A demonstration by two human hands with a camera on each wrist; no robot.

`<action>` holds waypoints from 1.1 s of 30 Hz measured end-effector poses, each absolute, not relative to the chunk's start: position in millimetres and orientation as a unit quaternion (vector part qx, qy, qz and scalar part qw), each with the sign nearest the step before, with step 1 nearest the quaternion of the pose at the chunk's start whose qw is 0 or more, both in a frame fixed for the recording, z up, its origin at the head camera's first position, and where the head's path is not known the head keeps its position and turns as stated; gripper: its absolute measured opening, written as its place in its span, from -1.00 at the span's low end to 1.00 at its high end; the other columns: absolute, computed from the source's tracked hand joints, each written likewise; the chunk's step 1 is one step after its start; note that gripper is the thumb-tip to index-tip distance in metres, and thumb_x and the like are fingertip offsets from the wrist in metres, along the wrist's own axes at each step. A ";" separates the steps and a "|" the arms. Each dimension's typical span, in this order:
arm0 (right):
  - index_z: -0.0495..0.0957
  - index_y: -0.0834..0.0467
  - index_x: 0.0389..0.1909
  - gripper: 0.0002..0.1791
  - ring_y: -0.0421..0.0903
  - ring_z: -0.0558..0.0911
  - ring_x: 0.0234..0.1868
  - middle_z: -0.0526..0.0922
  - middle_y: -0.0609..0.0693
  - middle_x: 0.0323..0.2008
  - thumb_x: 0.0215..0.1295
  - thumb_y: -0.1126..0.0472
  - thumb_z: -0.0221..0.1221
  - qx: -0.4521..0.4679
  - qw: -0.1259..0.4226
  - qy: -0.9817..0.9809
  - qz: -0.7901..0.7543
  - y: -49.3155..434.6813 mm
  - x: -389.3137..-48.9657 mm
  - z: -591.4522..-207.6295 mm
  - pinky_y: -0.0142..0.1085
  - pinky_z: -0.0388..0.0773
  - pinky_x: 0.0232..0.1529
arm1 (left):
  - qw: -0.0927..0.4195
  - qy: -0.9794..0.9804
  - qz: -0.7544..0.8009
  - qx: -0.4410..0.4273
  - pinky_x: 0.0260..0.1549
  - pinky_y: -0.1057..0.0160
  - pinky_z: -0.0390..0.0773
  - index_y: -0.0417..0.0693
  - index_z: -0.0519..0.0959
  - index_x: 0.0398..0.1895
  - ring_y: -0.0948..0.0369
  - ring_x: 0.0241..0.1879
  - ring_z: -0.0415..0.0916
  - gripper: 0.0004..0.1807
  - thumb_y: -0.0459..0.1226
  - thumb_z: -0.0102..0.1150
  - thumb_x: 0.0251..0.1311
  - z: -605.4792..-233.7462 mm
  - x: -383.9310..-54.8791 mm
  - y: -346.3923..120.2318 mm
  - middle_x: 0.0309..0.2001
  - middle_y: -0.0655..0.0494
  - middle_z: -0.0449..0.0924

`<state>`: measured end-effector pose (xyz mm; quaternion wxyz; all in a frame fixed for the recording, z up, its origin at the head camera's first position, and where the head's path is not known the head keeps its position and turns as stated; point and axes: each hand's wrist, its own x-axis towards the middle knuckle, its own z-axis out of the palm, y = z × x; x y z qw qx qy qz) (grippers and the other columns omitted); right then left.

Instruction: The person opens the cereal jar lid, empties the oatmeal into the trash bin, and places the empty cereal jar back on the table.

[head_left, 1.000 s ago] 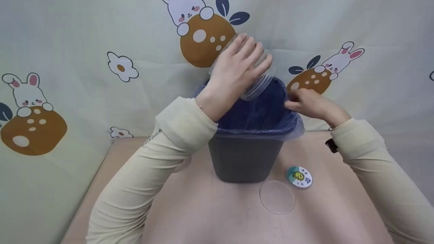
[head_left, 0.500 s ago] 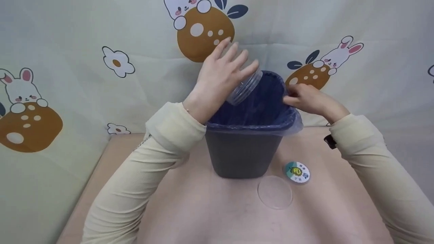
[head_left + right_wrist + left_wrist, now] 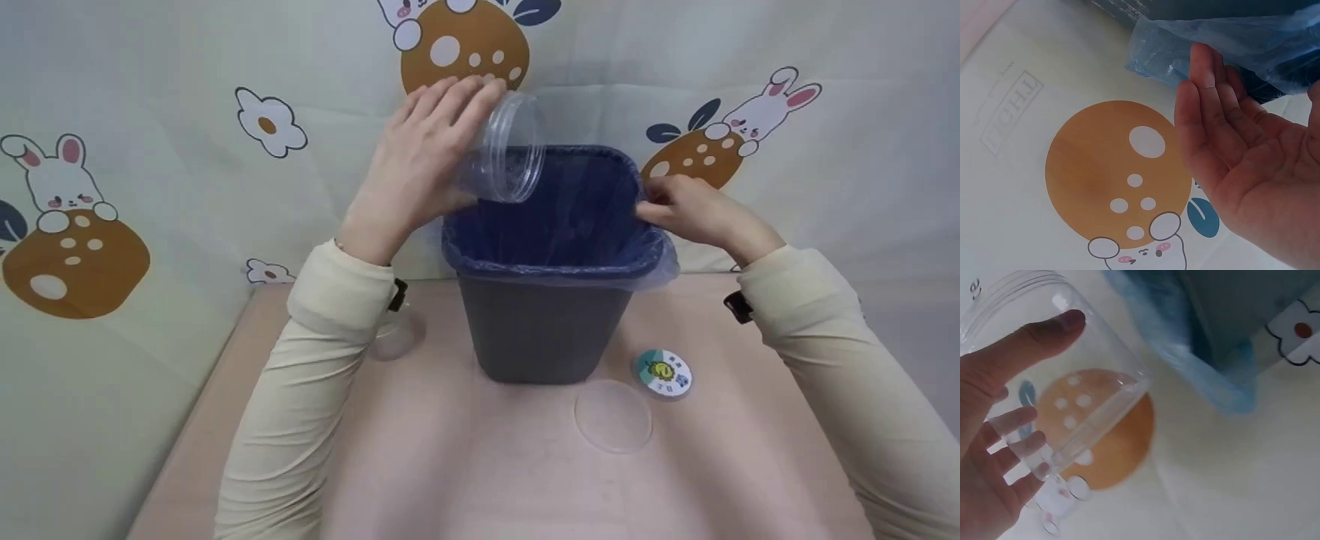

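Observation:
My left hand point(image 3: 420, 157) grips a clear plastic jar point(image 3: 502, 150), tipped on its side with its threaded open mouth toward the right, above the left rim of a grey trash bin point(image 3: 544, 330). In the left wrist view, the jar point(image 3: 1095, 343) is see-through, with thumb and fingers round its wall and nothing visible inside. A dark blue bag point(image 3: 570, 202) lines the bin, its edge folded over the rim. My right hand point(image 3: 697, 214) holds the bin's right rim. In the right wrist view, its fingers point(image 3: 1202, 112) are bent against the bag's overhang, with the thumb mostly out of frame.
On the pink tabletop point(image 3: 510, 480) lie a clear round lid point(image 3: 613, 417) and a round container with a printed label point(image 3: 665, 373), both in front of the bin. Another clear container point(image 3: 396, 336) stands partly behind the left sleeve. A bunny-print cloth point(image 3: 345, 187) hangs close behind.
My left hand has drawn the jar up and left from over the bin, and the jar has turned from mouth-down to sideways. The right hand stays at the rim.

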<state>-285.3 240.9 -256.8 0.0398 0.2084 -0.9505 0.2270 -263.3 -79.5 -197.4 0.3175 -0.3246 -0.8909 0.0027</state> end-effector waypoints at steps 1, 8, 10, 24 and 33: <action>0.40 0.23 -0.48 -0.81 -0.03 0.38 -0.51 0.39 -0.02 -0.58 0.27 0.21 0.00 0.208 0.041 -0.951 0.226 241.4 -285.3 -256.6 -0.23 0.24 -0.47 | 0.308 -0.896 -0.029 -0.319 0.30 0.01 0.14 -0.06 0.15 0.43 -0.04 0.33 0.17 0.13 -0.16 0.61 -0.28 -198.9 -264.0 -84.8 0.35 -0.08 0.26; 0.40 0.24 -0.47 -0.79 -0.04 0.38 -0.53 0.39 -0.02 -0.59 0.30 0.20 -0.01 0.215 0.043 -0.949 0.227 241.6 -285.8 -259.0 -0.24 0.24 -0.48 | 0.325 -0.898 -0.176 -0.240 0.13 -0.04 0.33 -0.09 0.15 0.42 -0.05 0.18 0.33 0.23 -0.04 0.66 -0.42 -218.5 -264.4 -124.6 0.24 -0.11 0.38; 0.42 0.25 -0.45 -0.78 -0.04 0.38 -0.53 0.40 -0.01 -0.58 0.31 0.19 -0.01 0.214 0.040 -0.949 0.227 241.4 -285.2 -259.3 -0.24 0.25 -0.47 | 0.341 -0.888 -0.211 -0.223 0.09 -0.06 0.37 -0.10 0.17 0.41 -0.04 0.17 0.34 0.23 0.00 0.64 -0.42 -228.2 -264.3 -135.9 0.21 -0.12 0.41; 0.45 0.29 -0.37 -0.76 -0.01 0.41 -0.48 0.44 0.02 -0.54 0.35 0.18 -0.01 0.213 0.038 -0.948 0.231 243.4 -285.6 -255.5 -0.24 0.27 -0.45 | 0.304 -0.864 -0.373 -0.146 0.12 -0.12 0.35 -0.18 0.11 0.39 -0.13 0.18 0.35 0.22 -0.08 0.66 -0.40 -331.4 -255.6 -172.8 0.25 -0.22 0.35; 0.42 0.26 -0.42 -0.77 -0.05 0.38 -0.52 0.40 0.00 -0.56 0.33 0.18 -0.03 0.204 0.032 -0.949 0.238 242.6 -282.7 -257.7 -0.25 0.25 -0.47 | 0.281 -0.868 -0.396 -0.108 0.03 -0.14 0.39 -0.20 0.11 0.38 -0.14 0.13 0.40 0.21 -0.05 0.64 -0.37 -395.3 -225.3 -171.9 0.23 -0.23 0.37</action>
